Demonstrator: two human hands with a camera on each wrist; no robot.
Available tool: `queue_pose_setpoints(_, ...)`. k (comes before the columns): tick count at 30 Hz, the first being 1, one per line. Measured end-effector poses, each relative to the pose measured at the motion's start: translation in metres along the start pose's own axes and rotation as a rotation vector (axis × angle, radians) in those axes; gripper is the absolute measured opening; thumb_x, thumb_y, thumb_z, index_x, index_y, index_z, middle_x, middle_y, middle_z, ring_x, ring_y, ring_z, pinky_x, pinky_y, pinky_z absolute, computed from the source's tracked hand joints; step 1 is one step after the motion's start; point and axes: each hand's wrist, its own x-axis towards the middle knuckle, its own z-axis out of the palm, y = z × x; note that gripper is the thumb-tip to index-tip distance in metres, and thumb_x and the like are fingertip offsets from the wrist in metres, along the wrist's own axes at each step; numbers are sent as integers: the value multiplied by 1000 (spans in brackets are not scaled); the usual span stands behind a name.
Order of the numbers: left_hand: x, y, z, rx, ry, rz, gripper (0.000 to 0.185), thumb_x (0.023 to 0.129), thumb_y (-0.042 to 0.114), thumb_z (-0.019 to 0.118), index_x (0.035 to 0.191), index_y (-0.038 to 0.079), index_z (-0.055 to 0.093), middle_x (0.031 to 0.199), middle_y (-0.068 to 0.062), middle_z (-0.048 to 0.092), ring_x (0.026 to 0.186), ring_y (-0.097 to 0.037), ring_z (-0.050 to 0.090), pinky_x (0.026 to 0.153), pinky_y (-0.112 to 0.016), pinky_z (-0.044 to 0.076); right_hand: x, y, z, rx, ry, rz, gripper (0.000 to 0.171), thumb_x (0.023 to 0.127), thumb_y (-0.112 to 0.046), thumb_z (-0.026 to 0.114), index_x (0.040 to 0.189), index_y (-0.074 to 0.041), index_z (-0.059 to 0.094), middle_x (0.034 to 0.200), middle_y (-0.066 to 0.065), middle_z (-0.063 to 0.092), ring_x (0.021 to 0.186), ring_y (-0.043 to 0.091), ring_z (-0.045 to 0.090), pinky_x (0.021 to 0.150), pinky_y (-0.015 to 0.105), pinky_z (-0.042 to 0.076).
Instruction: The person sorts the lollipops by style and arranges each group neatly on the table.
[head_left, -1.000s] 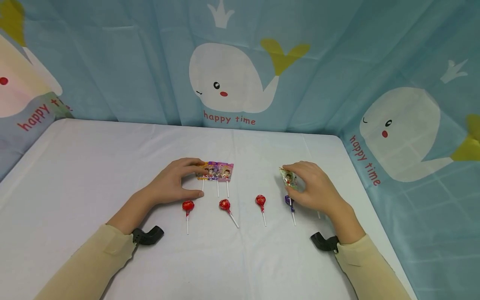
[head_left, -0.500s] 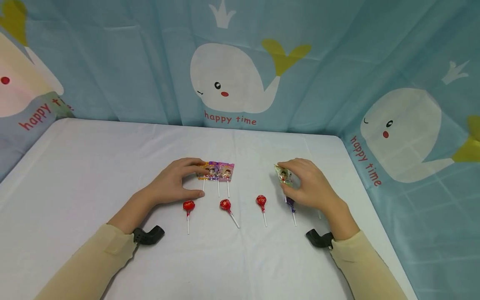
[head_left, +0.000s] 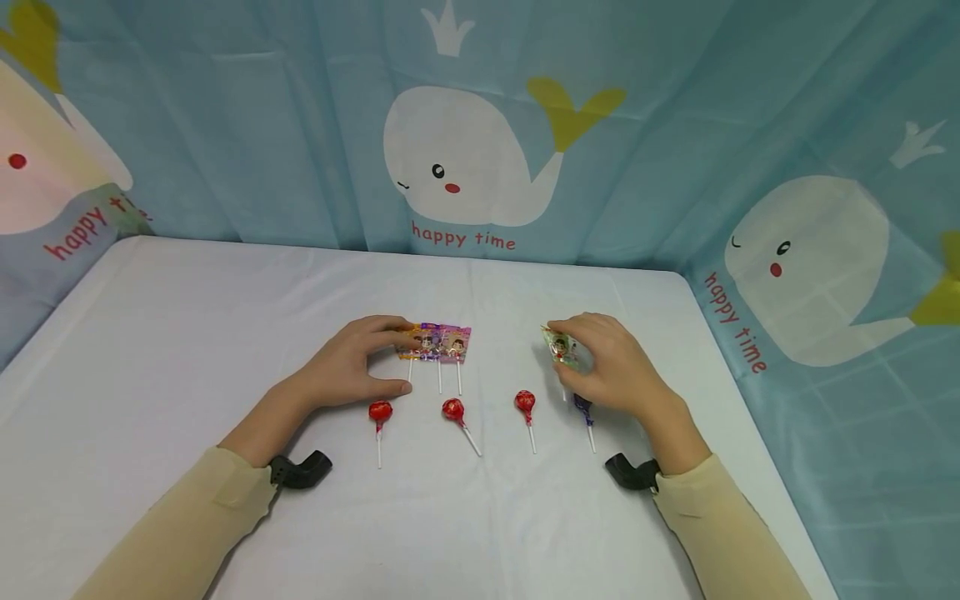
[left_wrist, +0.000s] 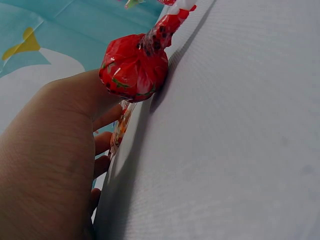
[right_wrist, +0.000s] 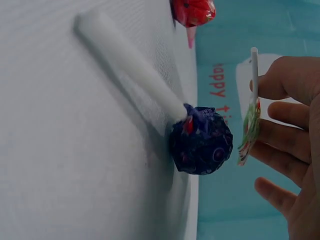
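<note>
My left hand (head_left: 378, 360) arches at the left end of a row of three flat wrapped lollipops (head_left: 437, 342). Its index tip is on the orange one (head_left: 409, 341) and its thumb is at that stick's end. The left wrist view shows the orange wrapper (left_wrist: 121, 127) beside my fingers (left_wrist: 102, 145). My right hand (head_left: 592, 362) pinches a green flat lollipop (head_left: 561, 346), lifted off the table. In the right wrist view this green lollipop (right_wrist: 250, 130) hangs between my fingertips (right_wrist: 285, 112), above a round purple lollipop (right_wrist: 202, 140).
Three round red lollipops (head_left: 380, 411) (head_left: 452, 409) (head_left: 524, 401) and the purple one (head_left: 582, 406) lie in a line in front of my hands on the white table (head_left: 187, 333). Blue whale-print curtains (head_left: 465, 158) close off the back and both sides.
My right hand has carried the green lollipop a little to the left and away from me. The left hand and the lollipops on the table have stayed put.
</note>
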Motion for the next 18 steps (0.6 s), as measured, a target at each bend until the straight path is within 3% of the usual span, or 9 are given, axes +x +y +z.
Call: queue_pose_setpoints(18,0,0,0,-3,2,7,61,84,46,92,140,29,75,158,-2,56,152,-32,43,124,-65,34,16,-9,7,6,-22,10,50,89,-16,82,138,-8,73,125,3,76,120,29,68,112,52,48)
